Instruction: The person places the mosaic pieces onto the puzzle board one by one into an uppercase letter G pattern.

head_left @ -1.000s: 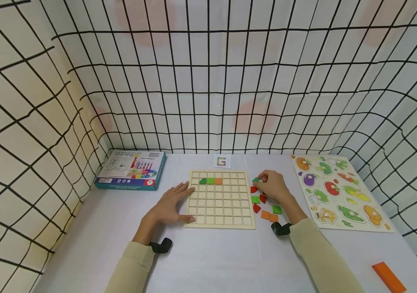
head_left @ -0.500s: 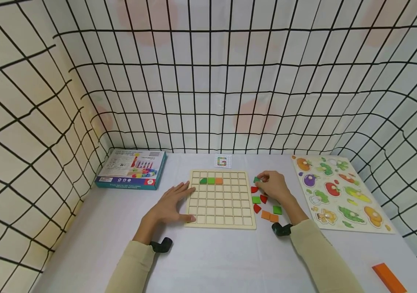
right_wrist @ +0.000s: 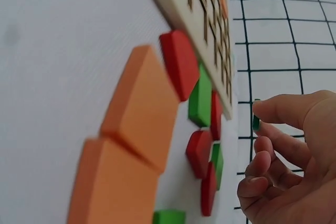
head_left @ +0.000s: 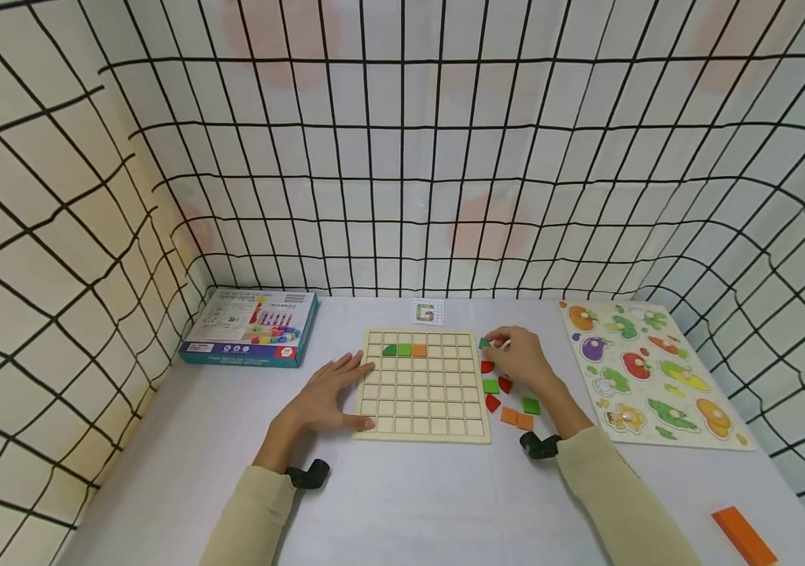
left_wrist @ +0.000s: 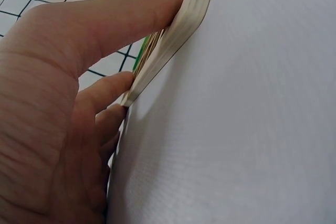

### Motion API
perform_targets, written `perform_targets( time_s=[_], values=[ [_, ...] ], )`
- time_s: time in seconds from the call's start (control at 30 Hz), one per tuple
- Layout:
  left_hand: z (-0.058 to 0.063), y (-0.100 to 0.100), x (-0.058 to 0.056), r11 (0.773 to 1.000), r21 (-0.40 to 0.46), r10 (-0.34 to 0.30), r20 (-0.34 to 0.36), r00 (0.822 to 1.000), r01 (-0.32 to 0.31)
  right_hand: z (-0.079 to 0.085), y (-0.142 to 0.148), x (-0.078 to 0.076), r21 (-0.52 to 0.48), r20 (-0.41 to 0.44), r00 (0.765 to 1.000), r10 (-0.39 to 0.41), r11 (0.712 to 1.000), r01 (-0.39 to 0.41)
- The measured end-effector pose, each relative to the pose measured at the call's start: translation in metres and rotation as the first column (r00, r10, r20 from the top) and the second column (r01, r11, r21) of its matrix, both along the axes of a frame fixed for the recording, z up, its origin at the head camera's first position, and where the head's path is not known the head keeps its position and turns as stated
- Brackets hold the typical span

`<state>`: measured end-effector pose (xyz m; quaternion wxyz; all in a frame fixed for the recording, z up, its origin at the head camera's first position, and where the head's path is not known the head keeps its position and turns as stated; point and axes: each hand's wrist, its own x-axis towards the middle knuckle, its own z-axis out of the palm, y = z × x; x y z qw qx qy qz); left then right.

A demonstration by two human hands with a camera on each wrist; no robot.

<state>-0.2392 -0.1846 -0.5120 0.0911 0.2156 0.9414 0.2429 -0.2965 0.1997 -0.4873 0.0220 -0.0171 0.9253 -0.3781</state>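
Note:
A pale wooden grid board (head_left: 422, 401) lies on the white table. Three tiles sit in a row in its upper left: a dark green one with a slanted or curved side (head_left: 390, 350), a light green square (head_left: 405, 350) and an orange square (head_left: 420, 350). My left hand (head_left: 325, 397) rests at the board's left edge, fingers spread, with the thumb on its near corner; the left wrist view shows fingertips at the rim. Just off the board's upper right, my right hand (head_left: 519, 358) pinches a small dark green tile (right_wrist: 256, 116) between thumb and finger, raised off the table.
Right of the board lie loose red tiles (head_left: 492, 403), green tiles (head_left: 531, 406) and orange tiles (head_left: 517, 418). A pattern card (head_left: 428, 313) lies behind the board. A box (head_left: 250, 326), a vegetable puzzle (head_left: 646, 377) and an orange block (head_left: 744, 536) lie around; black netting (head_left: 402, 126) encloses the table.
My right hand has shifted slightly left with the dark green tile, closer to the board's edge. The left hand keeps its place on the board.

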Motion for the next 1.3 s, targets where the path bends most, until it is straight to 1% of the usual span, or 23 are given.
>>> perform_targets(
  time_s=[0.13, 0.27, 0.5, 0.67, 0.8, 1.0, 1.13, 1.3],
  values=[
    [0.001, -0.005, -0.001, 1.0, -0.012, -0.001, -0.008, 1.0, 0.0, 0.003, -0.011, 0.0, 0.02, -0.029, 0.999, 0.041, 0.999, -0.041],
    [0.002, -0.007, -0.001, 1.0, -0.002, -0.008, -0.018, 1.0, 0.008, 0.005, -0.02, 0.002, -0.01, -0.049, 0.995, 0.084, 0.996, -0.085],
    [0.003, -0.004, 0.003, 1.0, 0.004, -0.023, -0.017, 1.0, 0.023, 0.002, -0.039, 0.001, -0.042, -0.038, 0.992, 0.118, 0.992, -0.12],
    [0.002, -0.003, 0.003, 1.0, 0.012, -0.021, -0.019, 1.0, 0.022, 0.0, -0.052, -0.005, -0.083, -0.039, 0.989, 0.142, 0.986, -0.145],
    [0.001, -0.002, 0.002, 1.0, 0.009, -0.019, -0.013, 1.0, 0.019, -0.002, -0.061, -0.009, -0.071, -0.043, 0.985, 0.168, 0.983, -0.17],
    [-0.003, -0.002, 0.001, 1.0, -0.005, -0.028, -0.018, 0.999, 0.028, -0.001, -0.068, -0.011, -0.067, -0.022, 0.979, 0.201, 0.977, -0.202],
    [-0.002, -0.001, -0.001, 1.0, 0.001, -0.02, -0.02, 1.0, 0.02, -0.002, -0.072, -0.015, -0.039, -0.014, 0.981, 0.191, 0.981, -0.191],
    [-0.002, 0.0, -0.002, 1.0, -0.001, -0.022, -0.023, 0.999, 0.022, -0.005, -0.073, -0.017, -0.017, 0.011, 0.98, 0.198, 0.98, -0.198]
  ],
)
